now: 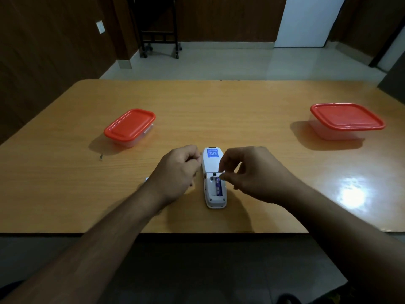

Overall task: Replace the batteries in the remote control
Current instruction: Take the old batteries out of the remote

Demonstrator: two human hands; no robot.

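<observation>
- Remote (213,170): white, face down, mid-table (241,102) near the front edge; battery bay open.
- Battery (218,186): one, in the bay's right slot.
- Left hand (175,172): beside the remote, fingers curled; contents cannot be told.
- Right hand (252,174): thumb and forefinger pinched just above the battery's far end.
- Boxes: two, red-lidded, far left (129,126) and far right (346,119).

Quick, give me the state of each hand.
Left hand: fingers curled beside the remote; contents cannot be told.
Right hand: pinching above the battery.
</observation>
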